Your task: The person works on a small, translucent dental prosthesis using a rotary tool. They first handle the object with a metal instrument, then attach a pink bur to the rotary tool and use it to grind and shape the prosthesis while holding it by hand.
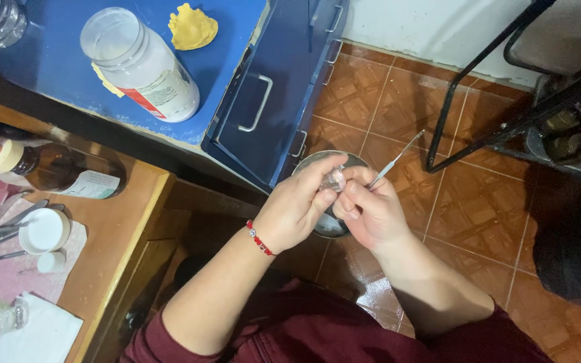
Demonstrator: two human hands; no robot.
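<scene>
My left hand (pixel 297 205) pinches a small pale translucent piece (pixel 335 180) between thumb and fingertips, over a round metal bowl (pixel 327 225) that stands on the tiled floor. A red bead bracelet (pixel 259 240) circles that wrist. My right hand (pixel 370 210) holds a thin metal instrument (pixel 395 159) whose handle points up and right; its tip meets the small piece. Both hands touch at the fingertips. Dark red sleeves cover my upper arms at the bottom of the view.
A blue cabinet (pixel 263 101) with metal drawer handles stands at the upper left, carrying a white jar (pixel 144 67) and a yellow dental cast (pixel 193 27). A wooden table (pixel 112 228) at left bears a brown bottle (pixel 62 169), a white lid and metal tools. A black metal frame (pixel 479 94) stands at right.
</scene>
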